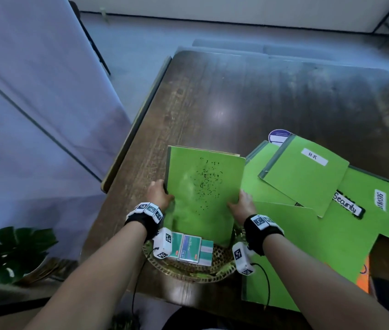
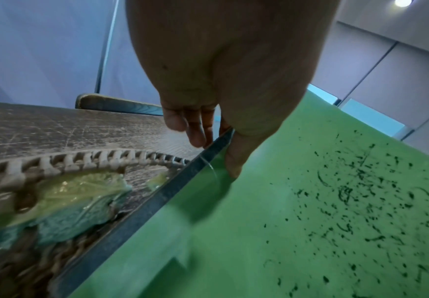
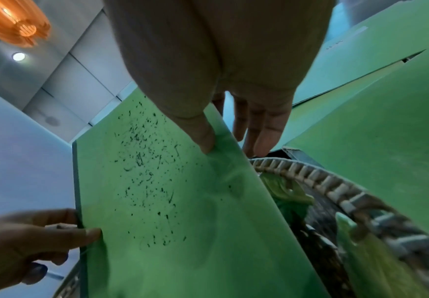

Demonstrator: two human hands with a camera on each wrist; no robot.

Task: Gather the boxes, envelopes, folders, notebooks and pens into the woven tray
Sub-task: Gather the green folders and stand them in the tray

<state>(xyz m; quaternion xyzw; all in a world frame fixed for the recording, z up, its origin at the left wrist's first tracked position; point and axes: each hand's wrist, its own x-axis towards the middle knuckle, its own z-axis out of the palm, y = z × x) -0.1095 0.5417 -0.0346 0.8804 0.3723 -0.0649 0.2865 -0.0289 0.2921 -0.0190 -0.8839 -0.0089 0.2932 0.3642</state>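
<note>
I hold a green folder [image 1: 200, 194] speckled with black marks, tilted, its near end down in the woven tray [image 1: 188, 273]. My left hand [image 1: 159, 194] grips its left edge, thumb on the cover [image 2: 310, 211] and fingers [image 2: 198, 129] behind. My right hand [image 1: 242, 204] grips the right edge the same way, thumb on the green face [image 3: 169, 201] and fingers [image 3: 267, 129] behind. Small green and blue boxes [image 1: 190, 250] lie in the tray. The tray's woven rim [image 2: 80, 159] [image 3: 335, 189] runs beside the folder.
More green folders lie spread on the dark wooden table [image 1: 236, 98] to the right: one labelled H.R [image 1: 305, 177], others labelled Security [image 1: 355, 206]. A purple round sticker [image 1: 278, 136] peeks out behind them. An orange sheet [image 1: 365, 275] sits at the right edge. A plant [image 1: 14, 253] stands on the floor, left.
</note>
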